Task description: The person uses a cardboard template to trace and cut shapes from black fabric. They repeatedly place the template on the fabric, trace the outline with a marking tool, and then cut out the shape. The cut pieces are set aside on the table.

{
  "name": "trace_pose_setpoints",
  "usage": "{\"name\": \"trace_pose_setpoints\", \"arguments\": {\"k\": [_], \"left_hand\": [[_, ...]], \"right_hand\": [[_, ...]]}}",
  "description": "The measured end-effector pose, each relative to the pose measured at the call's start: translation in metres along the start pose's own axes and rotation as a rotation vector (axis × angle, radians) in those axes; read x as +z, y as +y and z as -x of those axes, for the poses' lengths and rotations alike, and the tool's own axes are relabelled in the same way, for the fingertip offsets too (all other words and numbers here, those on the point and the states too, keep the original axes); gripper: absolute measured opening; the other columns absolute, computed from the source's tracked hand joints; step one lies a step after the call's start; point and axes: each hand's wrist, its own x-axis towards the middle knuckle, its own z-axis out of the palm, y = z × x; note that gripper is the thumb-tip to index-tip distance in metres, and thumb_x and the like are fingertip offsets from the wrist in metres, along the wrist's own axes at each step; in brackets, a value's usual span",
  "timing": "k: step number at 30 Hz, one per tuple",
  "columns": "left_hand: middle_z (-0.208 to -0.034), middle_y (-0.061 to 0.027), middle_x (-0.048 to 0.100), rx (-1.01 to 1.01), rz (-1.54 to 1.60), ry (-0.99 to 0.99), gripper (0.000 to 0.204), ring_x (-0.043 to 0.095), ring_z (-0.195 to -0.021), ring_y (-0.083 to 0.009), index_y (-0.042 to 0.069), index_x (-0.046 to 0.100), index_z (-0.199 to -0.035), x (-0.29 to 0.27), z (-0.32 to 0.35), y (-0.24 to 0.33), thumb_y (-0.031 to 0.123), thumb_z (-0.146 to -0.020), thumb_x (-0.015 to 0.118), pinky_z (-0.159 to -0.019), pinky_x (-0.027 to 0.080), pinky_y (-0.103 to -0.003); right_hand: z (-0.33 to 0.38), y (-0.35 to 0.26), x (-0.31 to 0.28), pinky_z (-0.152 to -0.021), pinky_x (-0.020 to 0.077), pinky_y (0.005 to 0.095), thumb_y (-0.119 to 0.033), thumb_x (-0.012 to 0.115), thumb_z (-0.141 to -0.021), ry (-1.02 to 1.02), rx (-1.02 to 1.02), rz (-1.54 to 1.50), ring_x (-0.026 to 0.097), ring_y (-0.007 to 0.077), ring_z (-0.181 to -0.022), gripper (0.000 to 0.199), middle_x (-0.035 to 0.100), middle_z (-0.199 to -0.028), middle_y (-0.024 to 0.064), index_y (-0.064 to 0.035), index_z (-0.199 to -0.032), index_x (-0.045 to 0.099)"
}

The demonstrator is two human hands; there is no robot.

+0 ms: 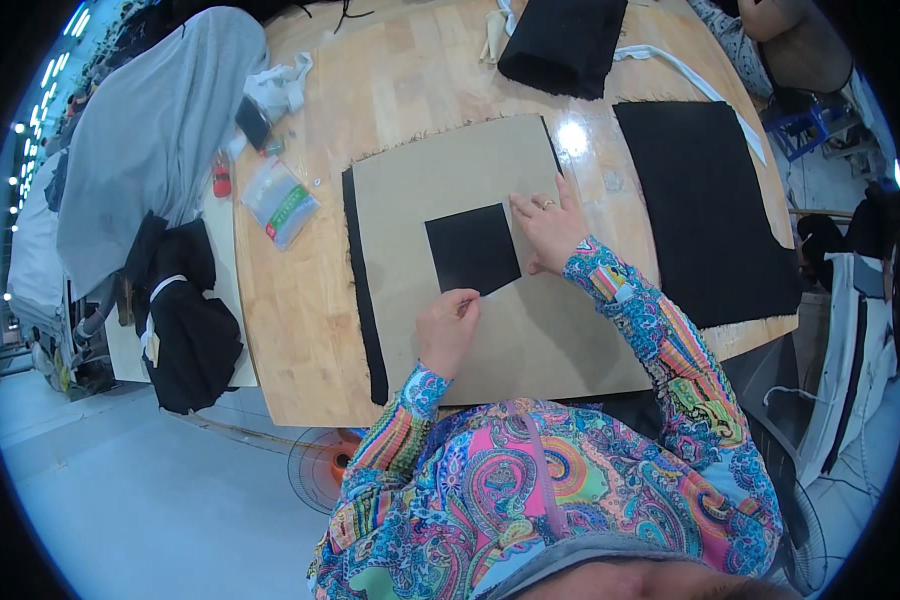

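Wooden worktop (pixel 300 330) carrying a large brown cardboard template (pixel 550 340) laid over black fabric (pixel 362 290), whose edge shows along the template's left side. A second black fabric sheet (pixel 705 215) lies to the right, apart from the template. A small black square (pixel 472 247) sits within the template's middle. Right hand (pixel 550 232), fingers spread flat, presses beside the square's right edge. Left hand (pixel 447 328), grip pinched together, touches the square's lower corner. A clear plastic packet (pixel 280 203) lies near the template's left.
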Motion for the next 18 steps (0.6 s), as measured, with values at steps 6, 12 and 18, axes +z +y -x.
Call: {"name": "trace_pose_setpoints", "arguments": {"k": [6, 12, 18], "left_hand": [[-0.073, -0.0089, 0.068, -0.010, -0.052, 0.122, 0.014, 0.064, -0.065, -0.0119, 0.000, 0.069, -0.089, -0.016, -0.003, -0.030, 0.012, -0.081, 0.065, -0.061, 0.050, -0.025], [-0.080, -0.0132, 0.069, -0.080, -0.058, 0.126, 0.013, 0.069, -0.075, -0.0252, 0.007, 0.071, -0.087, -0.027, -0.006, -0.031, 0.015, -0.080, 0.064, -0.066, 0.053, -0.033], [-0.081, -0.0135, 0.069, -0.092, -0.017, 0.112, 0.013, 0.069, -0.075, -0.0229, 0.005, 0.070, -0.089, -0.025, -0.006, -0.034, 0.014, -0.080, 0.064, -0.067, 0.053, -0.032]], "right_hand": [[0.000, -0.001, -0.002, -0.113, 0.0077, 0.0569, -0.034, 0.086, -0.054, -0.001, 0.005, 0.003, 0.047, 0.0242, -0.121, 0.096, 0.045, -0.135, 0.0040, -0.0004, -0.133, 0.043], [0.000, -0.002, -0.003, -0.113, 0.0074, 0.0574, -0.035, 0.086, -0.053, -0.004, 0.005, 0.007, 0.047, 0.0244, -0.121, 0.098, 0.045, -0.135, 0.0041, -0.0001, -0.134, 0.042], [0.001, 0.000, -0.001, -0.113, 0.0080, 0.0577, -0.034, 0.086, -0.054, 0.001, 0.005, 0.019, 0.046, 0.0246, -0.121, 0.097, 0.044, -0.135, 0.0046, 0.0001, -0.134, 0.042]]}}
